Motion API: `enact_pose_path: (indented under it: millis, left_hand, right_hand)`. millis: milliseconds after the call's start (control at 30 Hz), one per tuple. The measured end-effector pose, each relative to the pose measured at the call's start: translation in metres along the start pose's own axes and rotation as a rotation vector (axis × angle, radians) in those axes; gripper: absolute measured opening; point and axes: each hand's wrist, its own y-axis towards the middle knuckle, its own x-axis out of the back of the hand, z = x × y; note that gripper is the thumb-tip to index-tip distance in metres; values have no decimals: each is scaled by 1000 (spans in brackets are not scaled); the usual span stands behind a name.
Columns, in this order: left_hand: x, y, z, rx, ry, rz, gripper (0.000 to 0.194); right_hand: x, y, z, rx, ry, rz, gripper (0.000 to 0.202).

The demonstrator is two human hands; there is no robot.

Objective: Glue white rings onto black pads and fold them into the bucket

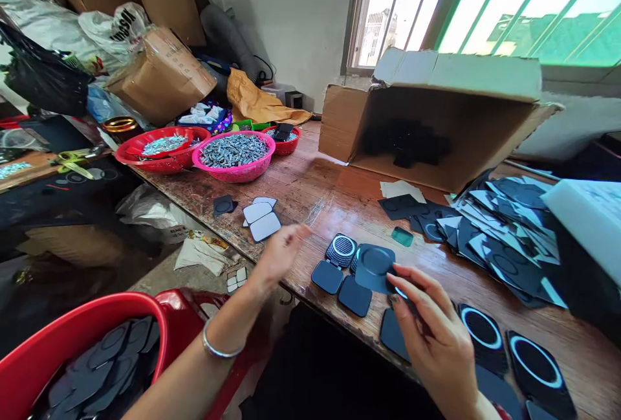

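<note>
My right hand pinches a dark square sheet with a round raised ring, held over the front of the table. My left hand is over the table's front edge, fingers drawn together and smeared by motion; whether anything is between them is too blurred to see. White-faced rounded pieces lie just beyond it. Between the hands are a stack of pieces with a white ring and dark square pads. Larger black pieces with white rings lie to the right of my right hand.
An open cardboard box stands at the back. A heap of dark sheets lies at right beside white foam. A pink basket of metal parts is at back left. A red tub of dark pieces stands at lower left.
</note>
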Motion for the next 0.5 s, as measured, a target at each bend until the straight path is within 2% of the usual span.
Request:
enact_pose_path:
  millis: [100,133,200,300,367,400,467,500]
  left_hand:
    - [-37,-27,1,74,-37,370,45]
    - [-44,-30,2,85,-22,435,43]
    - [-50,-31,3,78,34,455,35]
    - [-45,-27,-1,-4,148,367,19]
    - [-41,-26,-6,-103,254,423,13]
    - [-41,-27,-8,-150,306,473,11]
    - [-42,-27,-10,-215,384,533,13]
    - [-44,-26,-9,-226,406,518,23]
  right_hand:
    - [-11,-1,6,102,-19,67,39]
    - [-13,-2,7,122,-31,107,41]
    - [-14,-3,9,117,-66,169,42]
    - [-11,2,4,-11,-118,111,44]
    - [-8,9,-3,-120,-106,92,43]
    - [-7,13,-7,-170,-74,128,36]
    - [-4,21,-15,-285,24,234,23]
    - [-3,24,-19,-349,67,259,26]
